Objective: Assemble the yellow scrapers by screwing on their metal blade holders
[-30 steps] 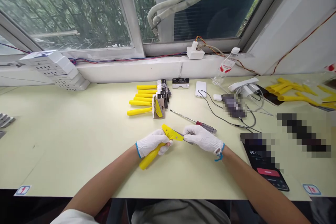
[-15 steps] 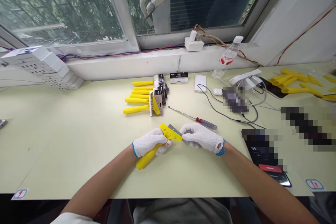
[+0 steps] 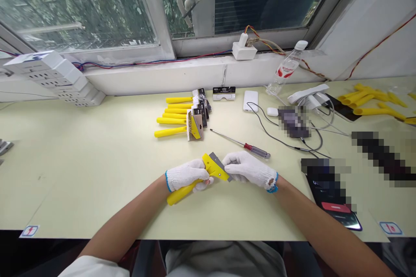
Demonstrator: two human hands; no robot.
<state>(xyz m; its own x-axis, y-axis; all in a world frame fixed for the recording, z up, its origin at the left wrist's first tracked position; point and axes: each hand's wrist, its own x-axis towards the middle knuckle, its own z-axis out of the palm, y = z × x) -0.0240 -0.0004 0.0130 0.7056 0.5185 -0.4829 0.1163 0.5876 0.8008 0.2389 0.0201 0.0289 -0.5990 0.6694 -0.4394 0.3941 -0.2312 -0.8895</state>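
Note:
My left hand (image 3: 187,174), in a white knit glove with a blue cuff, is wrapped round the neck of a yellow scraper (image 3: 214,167). Its handle slants down to the left below my palm. Along the far right edge of the scraper head lies a grey metal blade (image 3: 215,157). My right hand (image 3: 250,169), gloved alike with a hole near the cuff, has its fingers closed at the blade's right side; the fingertips partly cover it. A screwdriver (image 3: 256,151) with a red and clear handle lies just beyond my right hand.
Several yellow scrapers with packaging (image 3: 170,131) lie in a row behind my left hand. At the back are a white power bank (image 3: 251,101), cables and a bottle (image 3: 286,69). A phone (image 3: 334,199) lies right; yellow handles (image 3: 370,111) lie far right. White boxes (image 3: 48,73) stand left.
The scraper has turned slightly clockwise, its head's right end now lower. Both hands keep their grip. The camera view has shifted a little.

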